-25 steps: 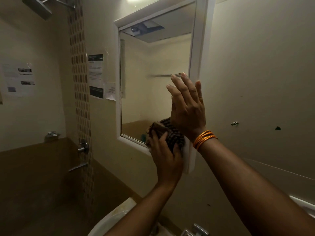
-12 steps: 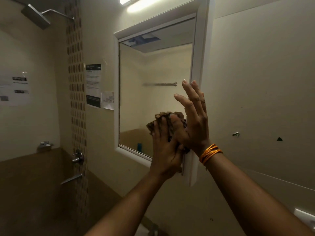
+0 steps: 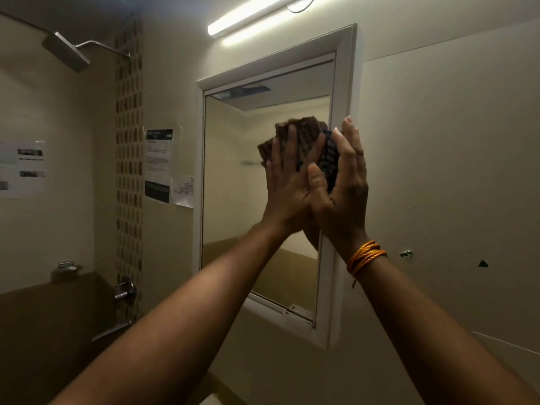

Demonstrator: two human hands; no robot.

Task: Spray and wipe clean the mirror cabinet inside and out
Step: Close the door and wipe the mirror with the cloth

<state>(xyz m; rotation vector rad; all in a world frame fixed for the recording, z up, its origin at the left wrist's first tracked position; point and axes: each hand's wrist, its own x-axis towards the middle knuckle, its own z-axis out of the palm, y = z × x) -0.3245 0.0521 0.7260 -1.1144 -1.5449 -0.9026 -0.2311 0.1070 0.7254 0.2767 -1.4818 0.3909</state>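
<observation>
Your left hand (image 3: pixel 287 182) pressed the checked cloth (image 3: pixel 304 138) flat against the mirror (image 3: pixel 248 185), fingers spread. Your right hand (image 3: pixel 344 182), fingers straight together, braced the cabinet door's right edge (image 3: pixel 339 97) just beside the cloth.

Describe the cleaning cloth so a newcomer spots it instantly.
Find the white-framed mirror cabinet on the wall. Against its glass, near the right edge, the left hand presses a dark checked cloth. It is the only fabric there, bunched under the fingers.

The left hand (image 3: pixel 287 182) has carried the checked cloth (image 3: pixel 304 138) up the mirror (image 3: pixel 233 176) from its lower edge to mid-height near the right edge; the right hand (image 3: pixel 346 182) rose alongside on the frame (image 3: pixel 342 92).
</observation>
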